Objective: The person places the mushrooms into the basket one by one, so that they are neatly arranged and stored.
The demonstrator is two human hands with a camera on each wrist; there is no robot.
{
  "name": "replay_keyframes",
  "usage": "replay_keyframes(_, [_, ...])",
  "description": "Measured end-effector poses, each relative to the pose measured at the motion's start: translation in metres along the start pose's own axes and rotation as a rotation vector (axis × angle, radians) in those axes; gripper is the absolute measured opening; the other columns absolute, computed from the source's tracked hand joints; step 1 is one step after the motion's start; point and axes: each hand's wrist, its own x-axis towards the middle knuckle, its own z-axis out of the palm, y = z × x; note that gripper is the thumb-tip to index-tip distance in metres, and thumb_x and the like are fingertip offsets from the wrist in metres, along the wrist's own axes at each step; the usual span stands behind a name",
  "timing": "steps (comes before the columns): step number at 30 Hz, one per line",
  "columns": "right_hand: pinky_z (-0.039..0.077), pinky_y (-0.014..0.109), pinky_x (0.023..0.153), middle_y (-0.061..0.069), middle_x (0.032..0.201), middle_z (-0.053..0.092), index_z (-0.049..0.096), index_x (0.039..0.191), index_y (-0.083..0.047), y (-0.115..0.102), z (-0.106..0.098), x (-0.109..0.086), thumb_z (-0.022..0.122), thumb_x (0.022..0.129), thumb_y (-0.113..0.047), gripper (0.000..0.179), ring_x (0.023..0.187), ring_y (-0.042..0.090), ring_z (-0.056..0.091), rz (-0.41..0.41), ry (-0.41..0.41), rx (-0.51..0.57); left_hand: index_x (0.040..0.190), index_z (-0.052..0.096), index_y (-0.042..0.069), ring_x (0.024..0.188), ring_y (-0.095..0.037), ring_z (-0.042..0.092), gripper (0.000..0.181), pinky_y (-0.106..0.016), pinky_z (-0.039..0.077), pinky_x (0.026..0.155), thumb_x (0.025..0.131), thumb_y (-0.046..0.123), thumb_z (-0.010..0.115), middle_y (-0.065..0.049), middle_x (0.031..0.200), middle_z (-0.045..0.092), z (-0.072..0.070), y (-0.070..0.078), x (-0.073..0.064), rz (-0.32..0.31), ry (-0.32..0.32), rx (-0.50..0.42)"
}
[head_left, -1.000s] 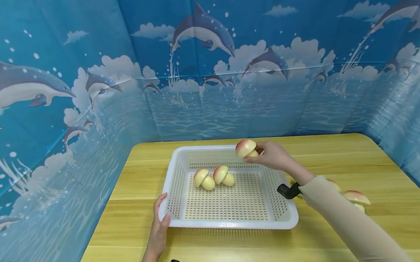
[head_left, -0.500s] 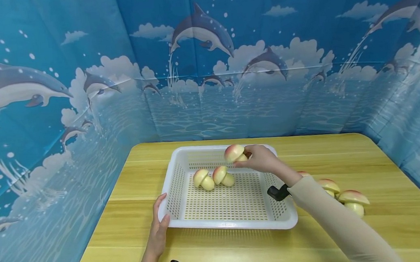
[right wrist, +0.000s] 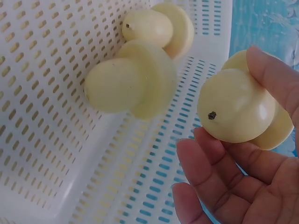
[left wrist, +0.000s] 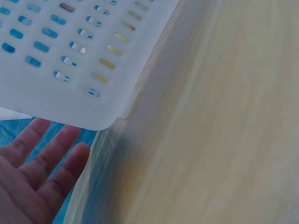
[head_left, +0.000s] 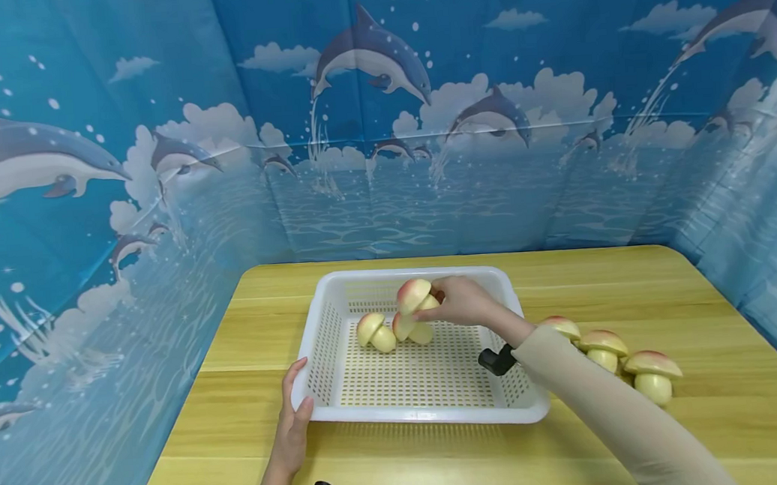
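My right hand [head_left: 463, 301] pinches a toy mushroom [head_left: 414, 295] between thumb and fingers, with its pale yellow, red-tinged cap facing left. It hangs over a white plastic basket [head_left: 414, 415]. In the right wrist view, the dark-spotted stem end of the held mushroom [right wrist: 233, 109] faces the camera. Two more mushrooms lie on the basket floor: a left one [head_left: 376, 333] and a right one [head_left: 422, 333], partly hidden behind the held one. My left hand [head_left: 290, 433] touches the basket's front left corner; in the left wrist view its fingers [left wrist: 63, 172] are nearly straight beside the rim.
Several similar mushrooms [head_left: 653, 378] stand on the wooden table [head_left: 601, 280] to the right of the basket, partly behind my right sleeve [head_left: 616, 399]. A blue dolphin-print curtain [head_left: 385, 197] hangs behind and around the table.
My right hand has carried the held mushroom leftward and lower, from the basket's back right rim to just above the right-hand mushroom inside. The left hand stays at the corner.
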Motion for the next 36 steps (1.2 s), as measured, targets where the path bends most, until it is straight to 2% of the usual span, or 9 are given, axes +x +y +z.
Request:
replay_keyframes(11, [0.035,0.029,0.052,-0.002,0.064,0.054,0.059,0.076,-0.015,-0.012,0.02,0.004,0.074,0.076,-0.05,0.038,0.057,0.014,0.044,-0.007,-0.079,-0.084,0.148,0.018,0.017,0.13,-0.036,0.031,0.054,-0.052,0.029,0.097,0.096,0.018,0.032,-0.015,0.151,0.024,0.0,-0.001,0.0,-0.001,0.001,0.012])
replay_keyframes(18, [0.036,0.028,0.053,-0.003,0.064,0.054,0.059,0.074,-0.016,-0.018,0.032,0.006,0.076,0.073,-0.051,0.039,0.056,0.013,0.045,0.0,-0.135,-0.107,0.148,0.018,0.016,0.129,-0.038,0.031,0.054,-0.058,0.028,0.096,0.096,0.018,0.032,-0.017,0.15,0.023,0.0,-0.001,0.0,0.006,0.004,0.009])
replay_keyframes(25, [0.034,0.027,0.051,-0.006,0.062,0.053,0.06,0.075,-0.019,-0.022,0.042,0.007,0.076,0.072,-0.051,0.036,0.055,0.01,0.044,-0.028,-0.166,-0.187,0.148,0.018,0.017,0.13,-0.035,0.032,0.053,-0.038,0.033,0.097,0.097,0.019,0.032,-0.016,0.15,0.024,-0.002,-0.001,0.0,-0.002,0.002,0.028])
replay_keyframes(29, [0.033,0.026,0.049,-0.007,0.061,0.051,0.059,0.072,-0.02,-0.024,0.048,0.008,0.076,0.073,-0.052,0.036,0.054,0.01,0.043,-0.055,-0.17,-0.226,0.148,0.018,0.016,0.13,-0.036,0.031,0.053,-0.033,0.033,0.097,0.097,0.019,0.032,-0.016,0.15,0.024,-0.003,-0.001,0.0,0.005,0.002,0.029])
replay_keyframes(32, [0.032,0.026,0.049,-0.008,0.059,0.049,0.058,0.069,-0.02,-0.025,0.052,0.008,0.076,0.073,-0.051,0.035,0.053,0.009,0.042,-0.058,-0.178,-0.236,0.148,0.018,0.015,0.129,-0.036,0.032,0.053,-0.035,0.033,0.097,0.097,0.017,0.032,-0.017,0.15,0.025,-0.003,-0.001,0.0,0.012,0.004,0.027])
replay_keyframes(36, [0.031,0.027,0.049,-0.01,0.055,0.047,0.058,0.066,-0.02,-0.025,0.057,0.008,0.077,0.071,-0.052,0.037,0.051,0.009,0.041,-0.063,-0.193,-0.244,0.148,0.018,0.015,0.128,-0.037,0.033,0.053,-0.048,0.032,0.096,0.096,0.016,0.031,-0.017,0.15,0.025,-0.002,-0.002,0.0,0.015,0.001,0.021])
